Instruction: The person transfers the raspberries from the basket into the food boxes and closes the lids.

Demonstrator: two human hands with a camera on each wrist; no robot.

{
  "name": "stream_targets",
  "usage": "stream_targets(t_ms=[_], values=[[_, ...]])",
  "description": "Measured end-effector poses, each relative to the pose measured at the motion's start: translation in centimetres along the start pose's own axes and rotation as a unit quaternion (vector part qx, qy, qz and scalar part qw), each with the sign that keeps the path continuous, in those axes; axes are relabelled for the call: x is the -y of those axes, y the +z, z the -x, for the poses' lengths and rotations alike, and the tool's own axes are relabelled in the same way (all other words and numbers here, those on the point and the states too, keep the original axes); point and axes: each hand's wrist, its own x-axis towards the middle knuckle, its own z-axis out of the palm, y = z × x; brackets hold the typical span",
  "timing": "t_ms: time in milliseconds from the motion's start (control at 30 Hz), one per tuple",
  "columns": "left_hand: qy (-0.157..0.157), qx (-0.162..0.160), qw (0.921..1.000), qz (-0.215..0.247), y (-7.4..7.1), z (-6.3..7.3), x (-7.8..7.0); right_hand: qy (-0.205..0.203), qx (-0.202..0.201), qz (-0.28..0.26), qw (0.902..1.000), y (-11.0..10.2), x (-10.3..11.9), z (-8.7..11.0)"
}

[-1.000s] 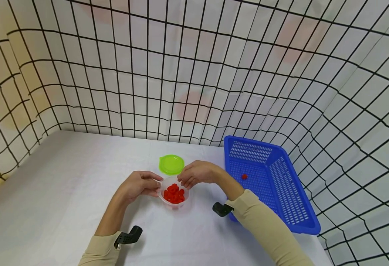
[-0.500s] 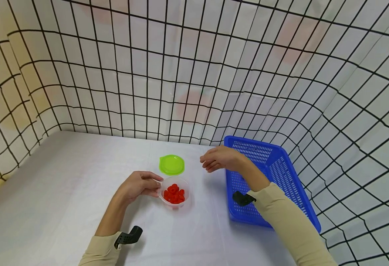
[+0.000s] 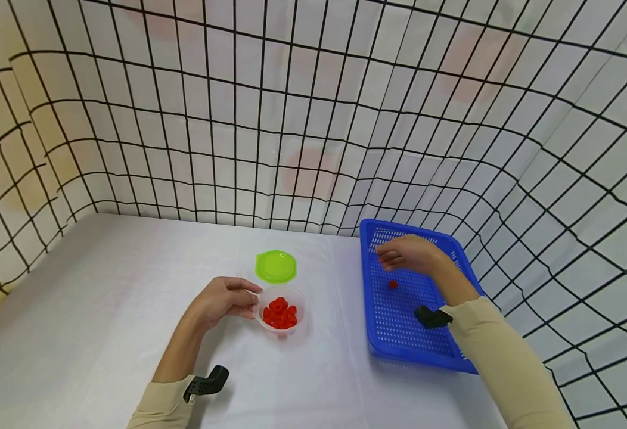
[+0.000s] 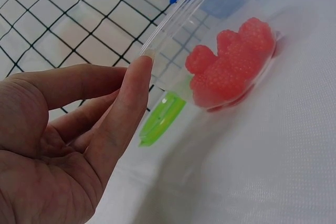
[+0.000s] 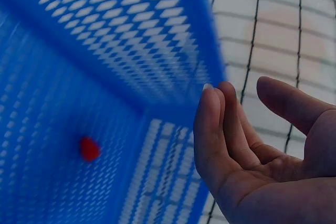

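A clear plastic tub (image 3: 300, 310) stands on the white cloth with several red raspberries (image 3: 280, 314) in it. My left hand (image 3: 224, 300) holds the tub at its left rim, thumb and fingers together at the edge in the left wrist view. My right hand (image 3: 407, 253) hovers above the blue basket (image 3: 394, 351) and holds nothing. In the right wrist view its fingers are gently bent, with the thumb well apart. A single raspberry (image 5: 89, 149) lies on the basket floor, a little below the right hand in the head view.
A bright green lid (image 3: 276, 267) lies flat on the cloth just behind the tub. Black wire mesh (image 3: 227, 137) backed with white cloth rises at the back and sides. The basket's slotted walls (image 5: 131, 14) stand close to that mesh on the right.
My right hand has moved from the tub's right rim, rightward to over the basket. The left hand and tub have stayed put.
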Motion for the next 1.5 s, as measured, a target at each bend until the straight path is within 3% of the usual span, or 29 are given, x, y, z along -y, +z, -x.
stream_targets(t_ms=[333,767,1033,1500], values=[[0.011,0.007,0.9999,-0.002,-0.2,-0.1,0.2,0.055,-0.036,-0.003,0.9979,-2.5,-4.3,0.1],[0.008,0.003,1.0000,0.001,-0.2,-0.2,0.3,0.097,-0.047,-0.032,0.9937,-3.3,-8.6,-0.3],[0.002,-0.004,1.0000,-0.004,-0.1,-0.1,0.1,0.126,-0.066,-0.071,0.9872,-3.0,-9.8,-1.2],[0.003,-0.002,1.0000,-0.005,-0.1,0.0,0.0,0.161,-0.068,-0.086,0.9809,-2.3,-10.3,-2.5]])
